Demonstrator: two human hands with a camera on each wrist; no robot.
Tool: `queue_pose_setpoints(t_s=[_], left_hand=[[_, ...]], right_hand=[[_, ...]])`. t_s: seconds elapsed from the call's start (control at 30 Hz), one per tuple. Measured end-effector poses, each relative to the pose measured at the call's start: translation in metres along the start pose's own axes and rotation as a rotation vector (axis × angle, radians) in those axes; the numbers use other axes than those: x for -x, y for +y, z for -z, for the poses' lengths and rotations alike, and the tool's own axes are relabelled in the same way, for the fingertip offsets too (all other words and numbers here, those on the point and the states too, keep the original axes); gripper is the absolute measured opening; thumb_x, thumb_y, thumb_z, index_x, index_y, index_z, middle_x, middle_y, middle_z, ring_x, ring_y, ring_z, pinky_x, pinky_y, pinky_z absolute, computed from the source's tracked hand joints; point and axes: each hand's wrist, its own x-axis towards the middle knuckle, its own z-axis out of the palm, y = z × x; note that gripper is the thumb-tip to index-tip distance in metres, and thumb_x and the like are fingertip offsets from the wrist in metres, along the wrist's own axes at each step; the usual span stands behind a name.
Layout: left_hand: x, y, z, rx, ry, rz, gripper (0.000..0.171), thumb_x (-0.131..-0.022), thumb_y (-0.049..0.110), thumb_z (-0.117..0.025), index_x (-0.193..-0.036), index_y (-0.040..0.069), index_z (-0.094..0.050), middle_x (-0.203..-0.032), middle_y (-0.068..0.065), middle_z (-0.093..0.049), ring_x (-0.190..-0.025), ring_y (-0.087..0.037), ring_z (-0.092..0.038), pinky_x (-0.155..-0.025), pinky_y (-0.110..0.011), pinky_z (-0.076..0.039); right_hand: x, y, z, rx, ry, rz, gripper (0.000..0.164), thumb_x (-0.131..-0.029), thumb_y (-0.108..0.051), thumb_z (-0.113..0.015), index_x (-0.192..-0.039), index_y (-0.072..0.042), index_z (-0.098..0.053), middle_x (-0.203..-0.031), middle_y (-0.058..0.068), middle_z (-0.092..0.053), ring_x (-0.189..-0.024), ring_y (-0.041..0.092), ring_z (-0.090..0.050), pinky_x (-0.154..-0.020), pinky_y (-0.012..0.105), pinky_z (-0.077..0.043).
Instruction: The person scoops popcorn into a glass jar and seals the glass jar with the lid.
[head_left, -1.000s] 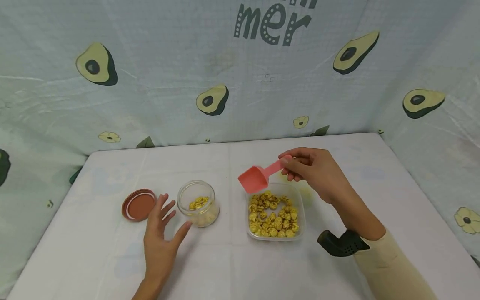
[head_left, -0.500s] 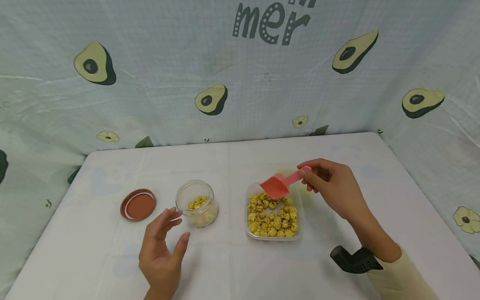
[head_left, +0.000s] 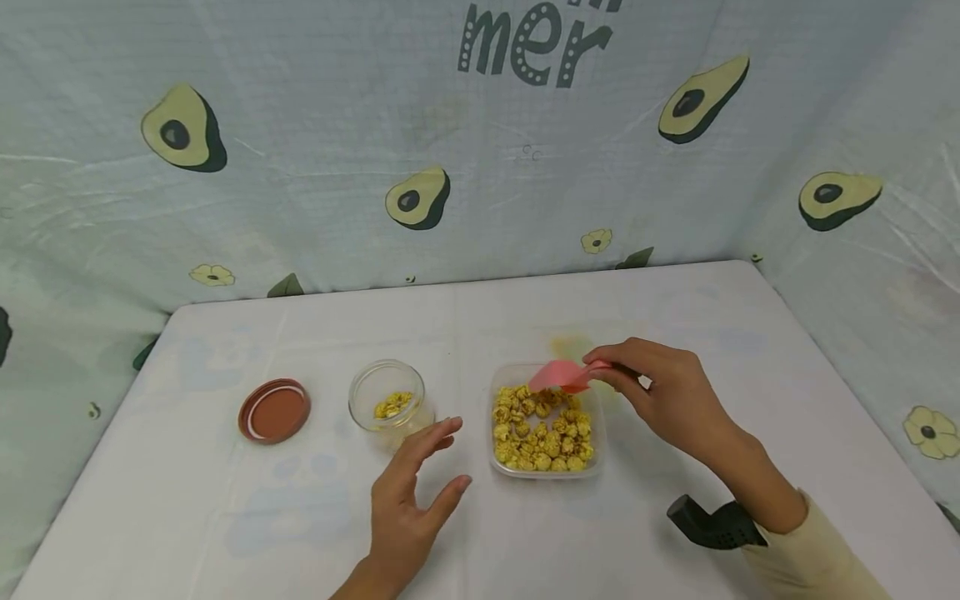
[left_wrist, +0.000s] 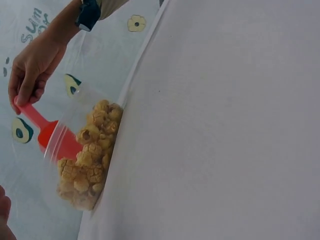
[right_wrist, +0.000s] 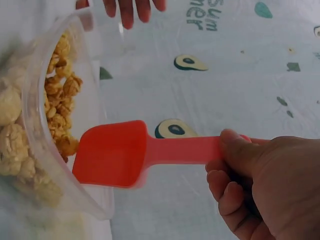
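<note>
My right hand (head_left: 660, 387) pinches the handle of a pink scoop (head_left: 557, 375) between thumb and fingers. The scoop's blade (right_wrist: 112, 154) dips inside the far rim of a clear square plastic container (head_left: 517, 473), against the popcorn. Yellow caramel popcorn (head_left: 543, 446) lies in this container, with a bare patch of its floor showing toward the back. My left hand (head_left: 408, 504) hovers between a glass jar (head_left: 386, 408) and the container, fingers spread and holding nothing. Some popcorn sits in the open jar, whose front is partly hidden by the left fingers.
A reddish-brown round lid (head_left: 274, 412) lies on the white-covered table (head_left: 225, 517), left of the jar. Behind the table hangs a pale cloth (head_left: 315, 125) printed with avocados. A black wrist device (head_left: 716, 523) sits on the right forearm.
The right hand has moved right and lower, bringing the scoop from above the container's back left down into it. The left hand has left the jar's side and shifted right toward the container.
</note>
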Motion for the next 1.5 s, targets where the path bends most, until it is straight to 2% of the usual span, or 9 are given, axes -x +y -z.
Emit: queue_pose_setpoints(t_s=[0.07, 0.23, 0.33, 0.57, 0.87, 0.97, 1.17, 1.37, 1.5], left_hand=[[-0.002, 0.0, -0.005, -0.054, -0.055, 0.097, 0.057, -0.073, -0.003, -0.069, -0.123, -0.01, -0.044, -0.122, -0.019, -0.05, -0.11, -0.031, -0.047, -0.092, -0.032, -0.042], [-0.004, -0.007, -0.015, -0.131, -0.219, 0.366, 0.077, -0.072, 0.008, -0.073, -0.138, 0.011, -0.033, -0.14, -0.006, -0.033, -0.127, -0.024, -0.031, -0.103, -0.028, -0.028], [-0.003, -0.014, -0.019, -0.135, -0.297, 0.438, 0.08, -0.074, 0.012, -0.072, -0.14, 0.014, -0.028, -0.145, -0.004, -0.023, -0.131, -0.023, -0.022, -0.106, -0.029, -0.021], [0.001, -0.028, -0.024, -0.167, -0.334, 0.371, 0.078, -0.074, 0.015, -0.072, -0.139, 0.01, -0.029, -0.146, -0.007, -0.021, -0.13, -0.027, -0.022, -0.105, -0.031, -0.023], [0.001, -0.031, -0.027, -0.178, -0.332, 0.356, 0.082, -0.073, 0.014, -0.073, -0.14, 0.01, -0.027, -0.145, -0.011, -0.021, -0.13, -0.027, -0.022, -0.106, -0.032, -0.022], [0.001, -0.032, -0.028, -0.178, -0.33, 0.348, 0.083, -0.072, 0.013, -0.073, -0.14, 0.009, -0.026, -0.145, -0.012, -0.021, -0.13, -0.028, -0.022, -0.106, -0.032, -0.022], [0.0, -0.032, -0.029, -0.182, -0.327, 0.332, 0.084, -0.072, 0.012, -0.073, -0.141, 0.008, -0.025, -0.144, -0.014, -0.021, -0.13, -0.029, -0.022, -0.105, -0.032, -0.022], [0.001, -0.032, -0.029, -0.181, -0.336, 0.35, 0.084, -0.074, 0.013, -0.072, -0.142, 0.009, -0.023, -0.145, -0.013, -0.019, -0.13, -0.028, -0.021, -0.105, -0.033, -0.022], [0.001, -0.033, -0.028, -0.184, -0.334, 0.352, 0.083, -0.074, 0.014, -0.072, -0.142, 0.009, -0.023, -0.145, -0.013, -0.018, -0.131, -0.028, -0.021, -0.106, -0.034, -0.022]], right_hand=[[0.0, 0.003, -0.001, 0.011, -0.025, 0.028, 0.035, -0.067, 0.001, -0.074, -0.097, -0.014, -0.066, -0.086, -0.012, -0.061, -0.063, -0.002, -0.046, -0.051, 0.01, -0.039], [0.001, 0.006, -0.001, 0.016, -0.094, 0.017, 0.02, -0.078, -0.01, -0.067, -0.097, -0.015, -0.065, -0.085, -0.011, -0.059, -0.062, -0.001, -0.042, -0.051, 0.009, -0.036], [0.0, 0.006, 0.0, 0.009, -0.121, 0.011, 0.018, -0.079, -0.01, -0.066, -0.097, -0.015, -0.064, -0.087, -0.01, -0.06, -0.065, 0.0, -0.045, -0.054, 0.008, -0.037], [-0.001, 0.008, 0.006, 0.037, -0.129, -0.041, 0.026, -0.074, -0.003, -0.069, -0.096, -0.015, -0.064, -0.087, -0.011, -0.06, -0.066, 0.002, -0.048, -0.055, 0.011, -0.041], [0.004, 0.02, 0.009, 0.081, -0.107, -0.122, 0.016, -0.079, -0.01, -0.066, -0.094, -0.017, -0.064, -0.085, -0.013, -0.059, -0.061, 0.0, -0.042, -0.048, 0.013, -0.036], [0.006, 0.021, 0.008, 0.083, -0.097, -0.162, 0.011, -0.082, -0.011, -0.064, -0.092, -0.016, -0.064, -0.077, -0.014, -0.056, -0.057, 0.001, -0.04, -0.047, 0.015, -0.035], [0.003, 0.026, 0.004, 0.088, -0.13, -0.274, 0.008, -0.087, -0.018, -0.059, -0.091, -0.015, -0.064, -0.061, -0.012, -0.047, -0.05, 0.005, -0.037, -0.046, 0.02, -0.033], [0.012, 0.029, 0.001, 0.053, -0.178, -0.46, 0.017, -0.091, -0.029, -0.051, -0.094, -0.017, -0.063, -0.06, -0.004, -0.049, -0.05, 0.01, -0.04, -0.044, 0.024, -0.034], [0.019, 0.028, -0.004, 0.006, -0.16, -0.533, 0.021, -0.092, -0.032, -0.049, -0.092, -0.016, -0.062, -0.06, -0.003, -0.048, -0.049, 0.012, -0.04, -0.043, 0.025, -0.034]])
